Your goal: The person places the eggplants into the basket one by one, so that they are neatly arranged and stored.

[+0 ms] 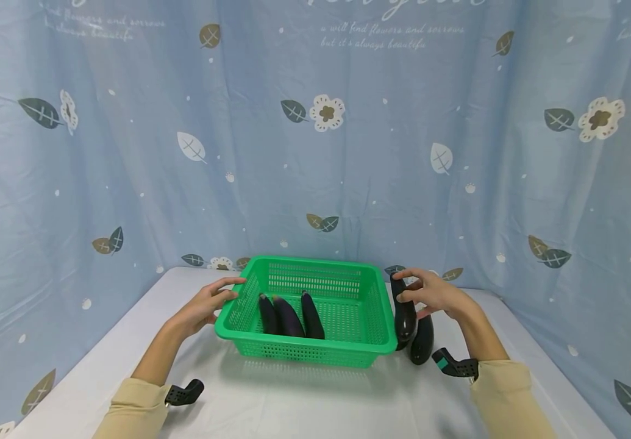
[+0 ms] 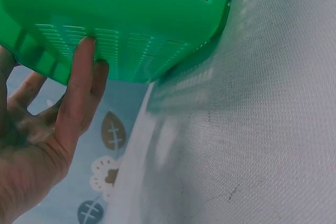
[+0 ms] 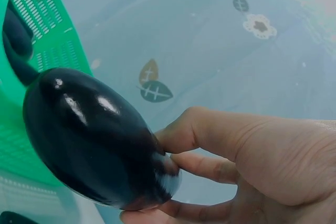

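My right hand (image 1: 430,292) grips a dark, glossy eggplant (image 1: 405,317) between thumb and fingers, just outside the right wall of the green plastic basket (image 1: 315,347). In the right wrist view, the rounded end of this eggplant (image 3: 89,135) faces the camera and overlaps the basket. My left hand (image 1: 205,305) holds the basket's left rim. The left wrist view shows a finger (image 2: 81,72) against the slotted outer wall and others at the rim. Inside the basket, three eggplants (image 1: 288,317) lie side by side toward the left.
Another eggplant (image 1: 422,341) lies on the white tabletop (image 1: 304,402) to the right of the basket, and part of one more shows below the held one. A blue patterned curtain (image 1: 315,171) hangs behind the table and along its sides.
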The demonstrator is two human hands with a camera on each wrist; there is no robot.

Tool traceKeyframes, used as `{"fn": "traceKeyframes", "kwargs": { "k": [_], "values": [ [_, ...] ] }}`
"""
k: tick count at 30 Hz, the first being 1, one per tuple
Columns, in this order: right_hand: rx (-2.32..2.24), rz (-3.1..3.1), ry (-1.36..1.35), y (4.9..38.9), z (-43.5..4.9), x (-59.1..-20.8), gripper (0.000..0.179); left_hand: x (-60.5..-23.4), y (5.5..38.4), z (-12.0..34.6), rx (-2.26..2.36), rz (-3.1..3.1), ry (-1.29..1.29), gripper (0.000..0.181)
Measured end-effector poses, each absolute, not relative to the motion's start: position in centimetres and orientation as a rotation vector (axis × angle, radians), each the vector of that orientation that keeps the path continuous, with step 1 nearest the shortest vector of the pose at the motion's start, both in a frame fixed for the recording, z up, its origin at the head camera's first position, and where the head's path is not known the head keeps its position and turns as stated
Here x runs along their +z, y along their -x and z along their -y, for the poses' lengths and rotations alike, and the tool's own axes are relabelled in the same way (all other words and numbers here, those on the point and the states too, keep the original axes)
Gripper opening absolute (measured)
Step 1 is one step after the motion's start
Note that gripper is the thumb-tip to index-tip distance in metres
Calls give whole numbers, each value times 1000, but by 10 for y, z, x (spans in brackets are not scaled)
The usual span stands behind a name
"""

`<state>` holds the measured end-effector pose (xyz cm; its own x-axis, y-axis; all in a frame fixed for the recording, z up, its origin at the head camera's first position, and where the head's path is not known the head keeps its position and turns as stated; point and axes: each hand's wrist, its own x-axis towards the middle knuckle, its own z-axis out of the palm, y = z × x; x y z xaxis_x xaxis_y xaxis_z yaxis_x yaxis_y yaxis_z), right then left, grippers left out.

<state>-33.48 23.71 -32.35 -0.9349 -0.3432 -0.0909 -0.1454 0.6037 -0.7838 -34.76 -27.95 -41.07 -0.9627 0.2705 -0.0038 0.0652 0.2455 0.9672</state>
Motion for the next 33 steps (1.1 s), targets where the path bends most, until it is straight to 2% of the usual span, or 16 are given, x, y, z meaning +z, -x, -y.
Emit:
{"fn": "traceKeyframes", "kwargs": {
  "k": [33],
  "values": [
    [-1264, -2567, 435, 345, -206, -305, 59, -413, 349, 280, 1818, -2329, -315, 52]
  ]
}}
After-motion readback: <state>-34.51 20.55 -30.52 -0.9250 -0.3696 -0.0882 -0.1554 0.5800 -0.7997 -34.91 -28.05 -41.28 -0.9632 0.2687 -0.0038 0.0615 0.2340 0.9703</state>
